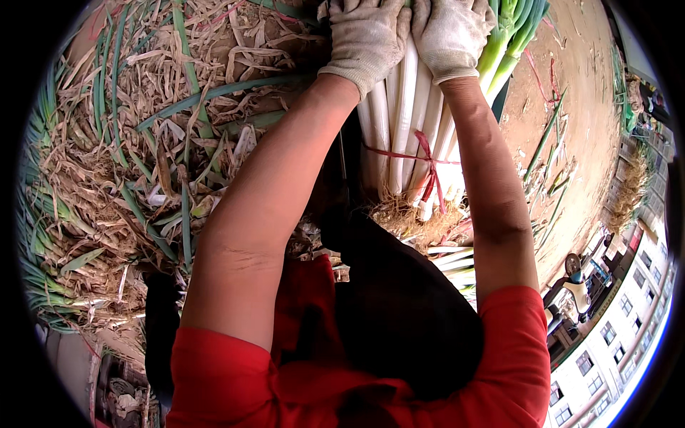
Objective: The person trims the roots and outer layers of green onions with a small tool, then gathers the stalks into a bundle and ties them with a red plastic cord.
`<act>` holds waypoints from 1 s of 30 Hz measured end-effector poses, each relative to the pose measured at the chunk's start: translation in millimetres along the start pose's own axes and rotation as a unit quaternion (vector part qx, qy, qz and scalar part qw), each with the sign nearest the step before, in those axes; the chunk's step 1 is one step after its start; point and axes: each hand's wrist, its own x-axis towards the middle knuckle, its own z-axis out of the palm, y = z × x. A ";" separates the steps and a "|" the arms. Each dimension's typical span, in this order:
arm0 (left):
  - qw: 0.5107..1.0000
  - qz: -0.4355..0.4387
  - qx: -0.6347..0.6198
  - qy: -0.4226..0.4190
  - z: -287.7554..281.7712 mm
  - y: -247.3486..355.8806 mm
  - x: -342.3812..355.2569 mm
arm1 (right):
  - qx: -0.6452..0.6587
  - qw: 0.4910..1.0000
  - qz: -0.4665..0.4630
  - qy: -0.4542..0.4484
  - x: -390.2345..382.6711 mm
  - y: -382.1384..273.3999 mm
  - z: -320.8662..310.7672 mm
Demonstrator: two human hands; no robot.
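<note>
A bundle of long green onions [405, 128] lies in front of me, white stalks and roots toward me, green leaves toward the far right. A red tie [428, 162] is knotted around the stalks near the roots. My left hand [365, 37], in a whitish knit glove, rests against the left side of the bundle, fingers curled over it. Close beside it, my right hand [454, 34], gloved the same way, is closed over the right side. Both sets of fingertips run up to the picture's top edge, so what they pinch, if anything more, is hidden.
Dry husks and leaves [235, 57] cover the ground at the left, with loose untrimmed green onions [61, 242] piled farther left. More white stalks [453, 260] lie below the bundle. Bare dirt ground [578, 93] stretches right, toward a parked scooter [576, 289] and a white building [614, 335].
</note>
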 end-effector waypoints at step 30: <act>0.914 -0.212 -0.060 -0.341 -268.3 27.8 -330.8 | 0.011 0.934 -0.017 -0.357 -298.6 -65.3 -150.1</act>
